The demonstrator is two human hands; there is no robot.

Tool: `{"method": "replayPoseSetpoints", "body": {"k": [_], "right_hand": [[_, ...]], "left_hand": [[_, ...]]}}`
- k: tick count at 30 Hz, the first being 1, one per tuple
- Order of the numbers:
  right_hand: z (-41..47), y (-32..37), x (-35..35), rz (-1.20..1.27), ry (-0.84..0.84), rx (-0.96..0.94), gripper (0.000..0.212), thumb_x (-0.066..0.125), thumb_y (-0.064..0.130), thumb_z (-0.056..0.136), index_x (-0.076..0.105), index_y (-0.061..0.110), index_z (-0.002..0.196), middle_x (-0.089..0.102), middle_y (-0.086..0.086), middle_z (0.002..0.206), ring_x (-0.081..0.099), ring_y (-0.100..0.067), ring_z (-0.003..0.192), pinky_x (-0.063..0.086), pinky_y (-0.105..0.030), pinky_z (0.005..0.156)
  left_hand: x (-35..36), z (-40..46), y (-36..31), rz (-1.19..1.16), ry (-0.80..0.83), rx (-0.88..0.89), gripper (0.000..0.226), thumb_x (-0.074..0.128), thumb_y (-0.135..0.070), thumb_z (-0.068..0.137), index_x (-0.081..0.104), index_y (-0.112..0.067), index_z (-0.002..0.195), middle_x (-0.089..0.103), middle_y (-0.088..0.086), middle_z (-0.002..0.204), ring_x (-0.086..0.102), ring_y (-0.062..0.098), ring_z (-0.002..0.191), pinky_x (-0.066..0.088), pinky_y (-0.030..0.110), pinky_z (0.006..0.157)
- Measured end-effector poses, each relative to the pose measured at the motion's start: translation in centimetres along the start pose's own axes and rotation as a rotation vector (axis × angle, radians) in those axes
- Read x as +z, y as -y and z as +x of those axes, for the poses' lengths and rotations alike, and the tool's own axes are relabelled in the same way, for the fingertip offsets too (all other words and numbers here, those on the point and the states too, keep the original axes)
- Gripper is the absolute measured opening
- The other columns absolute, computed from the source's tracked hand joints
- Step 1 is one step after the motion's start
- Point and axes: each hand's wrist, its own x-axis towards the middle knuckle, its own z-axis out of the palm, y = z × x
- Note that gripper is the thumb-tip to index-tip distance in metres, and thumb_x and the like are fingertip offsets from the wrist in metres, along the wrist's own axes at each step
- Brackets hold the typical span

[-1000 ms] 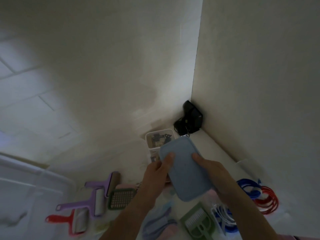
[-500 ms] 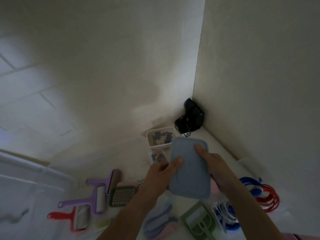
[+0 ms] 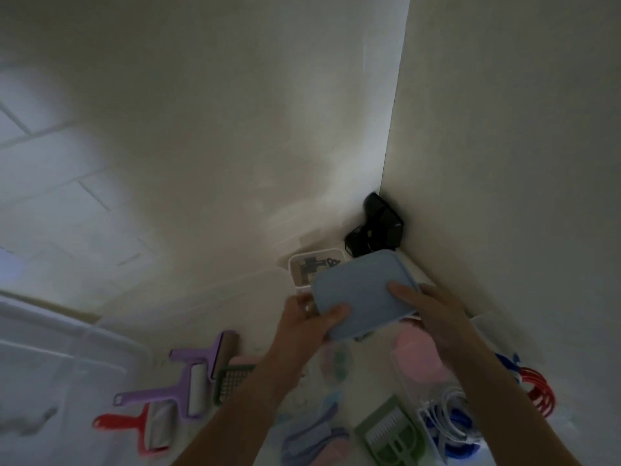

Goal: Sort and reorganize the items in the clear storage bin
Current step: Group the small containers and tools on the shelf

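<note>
A flat blue-grey rectangular lid (image 3: 361,290) is held above the white surface, tilted, long side running left to right. My left hand (image 3: 307,322) grips its near left corner with the thumb on top. My right hand (image 3: 431,312) grips its right end, thumb on top. Just behind the lid stands a small clear container (image 3: 314,265) with dark items inside. The large clear storage bin (image 3: 64,375) is at the far left, only partly in view.
Two purple lint rollers (image 3: 198,371), a red roller (image 3: 141,428) and a grater insert (image 3: 233,381) lie at left. A pink item (image 3: 421,358), green dustpan brush (image 3: 391,435), white cable (image 3: 450,412) and red and blue rings (image 3: 537,388) lie at right. A black device (image 3: 379,227) sits in the wall corner.
Both hands have turned the blue-grey lid from standing lengthwise to lying crosswise and carried it a little farther back, toward the small clear container.
</note>
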Motion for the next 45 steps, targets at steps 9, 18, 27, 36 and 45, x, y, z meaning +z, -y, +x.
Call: {"method": "replayPoseSetpoints", "body": {"k": [9, 18, 27, 36, 45], "right_hand": [[13.9, 2.8, 5.2, -0.217, 0.009, -0.085, 0.035, 0.07, 0.032, 0.089, 0.063, 0.003, 0.108, 0.065, -0.017, 0.108, 0.066, -0.031, 0.095, 0.061, -0.044, 0.076], [22.4, -3.7, 9.5, -0.704, 0.045, -0.021, 0.037, 0.066, 0.03, 0.087, 0.043, 0.013, 0.064, 0.044, -0.003, 0.062, 0.049, -0.021, 0.058, 0.034, -0.028, 0.044], [21.6, -4.1, 7.7, -0.872, 0.084, -0.218, 0.04, 0.069, 0.032, 0.089, 0.06, 0.012, 0.122, 0.065, -0.006, 0.11, 0.062, -0.023, 0.098, 0.045, -0.027, 0.08], [20.9, -5.1, 8.0, -1.16, 0.202, -0.449, 0.029, 0.059, 0.009, 0.09, 0.072, 0.006, 0.116, 0.069, -0.015, 0.117, 0.063, -0.031, 0.106, 0.048, -0.034, 0.09], [16.4, -2.7, 2.4, -0.973, 0.242, -0.434, 0.057, 0.074, 0.021, 0.086, 0.053, 0.02, 0.139, 0.059, -0.005, 0.136, 0.059, -0.023, 0.118, 0.047, -0.04, 0.102]], "left_hand": [[-2.2, 16.3, -8.1, 0.996, -0.205, 0.147, 0.05, 0.064, -0.042, 0.088, 0.061, -0.002, 0.118, 0.063, 0.018, 0.119, 0.063, 0.032, 0.104, 0.047, 0.032, 0.077], [-4.8, 26.0, -2.8, 1.316, -0.046, -0.074, 0.047, 0.07, -0.03, 0.085, 0.06, -0.003, 0.122, 0.063, 0.01, 0.101, 0.063, 0.028, 0.094, 0.049, 0.032, 0.074], [-4.4, 24.8, -0.9, 1.477, -0.167, 0.098, 0.048, 0.066, -0.025, 0.081, 0.055, -0.006, 0.124, 0.063, 0.017, 0.118, 0.064, 0.036, 0.109, 0.053, 0.04, 0.085], [-4.3, 25.1, 0.2, 1.764, -0.08, 0.204, 0.053, 0.085, -0.027, 0.073, 0.063, -0.004, 0.115, 0.067, 0.014, 0.114, 0.065, 0.029, 0.105, 0.053, 0.034, 0.085], [-1.4, 19.3, 0.4, 1.758, -0.089, 0.396, 0.072, 0.063, -0.065, 0.078, 0.053, -0.021, 0.135, 0.057, 0.01, 0.131, 0.058, 0.031, 0.117, 0.05, 0.04, 0.093]]}}
